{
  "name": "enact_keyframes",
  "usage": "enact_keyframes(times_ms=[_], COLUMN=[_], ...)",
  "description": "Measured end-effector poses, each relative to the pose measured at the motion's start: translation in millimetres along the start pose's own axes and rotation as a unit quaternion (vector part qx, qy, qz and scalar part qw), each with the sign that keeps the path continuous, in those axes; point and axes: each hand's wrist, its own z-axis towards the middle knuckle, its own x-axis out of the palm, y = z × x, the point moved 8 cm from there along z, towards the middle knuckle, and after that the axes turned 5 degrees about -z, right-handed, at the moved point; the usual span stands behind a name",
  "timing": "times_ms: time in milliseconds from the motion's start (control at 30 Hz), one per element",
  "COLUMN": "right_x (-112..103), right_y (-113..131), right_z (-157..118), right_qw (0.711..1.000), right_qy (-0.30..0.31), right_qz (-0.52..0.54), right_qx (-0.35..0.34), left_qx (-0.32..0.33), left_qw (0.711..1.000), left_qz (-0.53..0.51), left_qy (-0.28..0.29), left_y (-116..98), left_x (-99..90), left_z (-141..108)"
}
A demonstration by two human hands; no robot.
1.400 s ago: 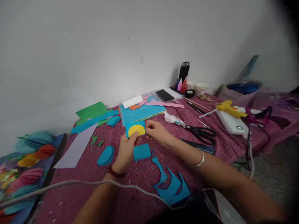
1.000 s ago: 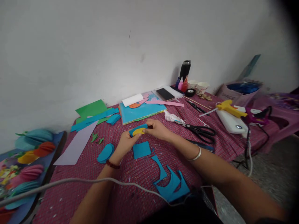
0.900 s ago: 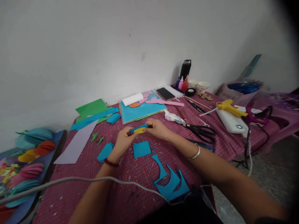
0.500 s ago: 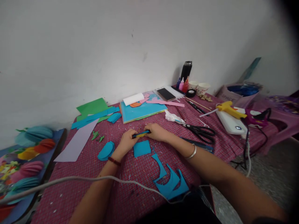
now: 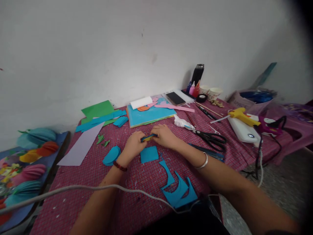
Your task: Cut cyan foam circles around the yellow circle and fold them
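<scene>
My left hand point(image 5: 135, 142) and my right hand point(image 5: 164, 135) face each other over the middle of the table, both closed on a slim blue-and-yellow object point(image 5: 148, 138). Fingers cover its ends, so I cannot make out its kind. Just below it a square of blue paper point(image 5: 149, 154) lies on the cloth. Beside my left wrist rests a pile of blue paper rounds point(image 5: 111, 156), folded or cut in half. Curved blue paper offcuts point(image 5: 179, 191) lie nearer my body, below my right forearm.
Black-handled scissors point(image 5: 210, 138) lie right of my right hand. A yellow glue gun point(image 5: 242, 116) rests on a white power bank point(image 5: 241, 130). A phone point(image 5: 175, 98) and stacked coloured sheets point(image 5: 151, 117) are behind. A white cable point(image 5: 97, 187) crosses the front over my left forearm.
Both hands still grip the blue-and-yellow object; the fingers have shifted slightly and it is tilted a little more. The view has moved slightly.
</scene>
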Motion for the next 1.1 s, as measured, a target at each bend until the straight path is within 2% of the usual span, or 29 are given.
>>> enact_keyframes(times_ms=[100, 200, 333, 467, 633, 767, 933, 1100], right_x=[3.1, 15.5, 21.9, 19.9, 30.0, 27.2, 25.9, 27.4], right_y=[-9.6, -19.5, -24.5, -22.5, -17.9, -13.6, -15.7, -14.7], right_z=[1.0, 0.8, 0.3, 0.6, 0.6, 1.0, 0.9, 1.1], right_qw=[0.996, 0.975, 0.96, 0.969, 0.985, 0.987, 0.981, 0.986], right_qy=[-0.008, -0.001, -0.016, -0.037, 0.016, 0.008, 0.001, -0.006], right_qz=[0.074, 0.205, 0.26, 0.228, 0.163, 0.156, 0.176, 0.153], right_qx=[0.046, 0.086, 0.105, 0.085, 0.059, 0.047, 0.081, 0.061], left_qx=[-0.066, -0.116, -0.139, -0.116, -0.102, -0.104, -0.108, -0.098], left_qw=[0.987, 0.948, 0.921, 0.927, 0.962, 0.966, 0.965, 0.973], left_qz=[-0.132, -0.282, -0.347, -0.341, -0.244, -0.227, -0.225, -0.193], left_qy=[-0.06, -0.093, -0.111, -0.107, -0.067, -0.064, -0.08, -0.075], left_y=[4.4, 12.2, 19.4, 20.6, 24.4, 31.4, 34.8, 31.6], left_x=[-15.7, -18.2, -15.5, -10.4, 9.6, 22.0, 21.6, 21.3], left_z=[1.7, 0.8, -0.4, -1.1, -4.3, -5.6, -5.2, -5.9])
